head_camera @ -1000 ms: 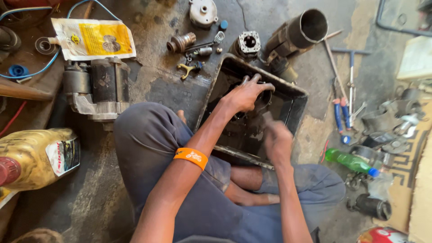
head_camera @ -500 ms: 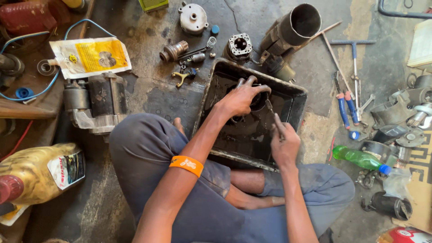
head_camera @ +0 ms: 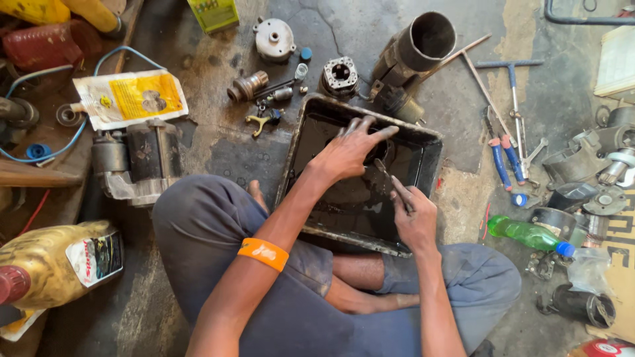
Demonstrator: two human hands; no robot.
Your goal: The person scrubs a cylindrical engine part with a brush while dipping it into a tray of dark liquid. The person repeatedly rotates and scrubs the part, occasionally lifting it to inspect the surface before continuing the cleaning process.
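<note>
A black rectangular metal tray [head_camera: 433,142] of dark oily liquid lies on the floor in front of my crossed legs. My left hand [head_camera: 347,153], its wrist wearing an orange band [head_camera: 263,254], reaches into the tray with fingers spread around a dark round part [head_camera: 378,151] sitting in the liquid. My right hand [head_camera: 415,221] hovers over the tray's near right side, closed on a thin dark tool [head_camera: 385,176] whose tip points at that part. Grime covers both hands.
Behind the tray are a large metal cylinder housing [head_camera: 423,41], a round gear housing [head_camera: 340,74] and small parts [head_camera: 261,89]. A starter motor [head_camera: 132,162], yellow pouch [head_camera: 129,99] and yellow oil jug [head_camera: 56,264] lie left. Blue-handled tools [head_camera: 504,158] and a green bottle [head_camera: 526,235] lie right.
My right hand has drawn slightly back toward me with the tool. My left hand stays on the part. The view has tilted, so everything sits lower in the frame.
</note>
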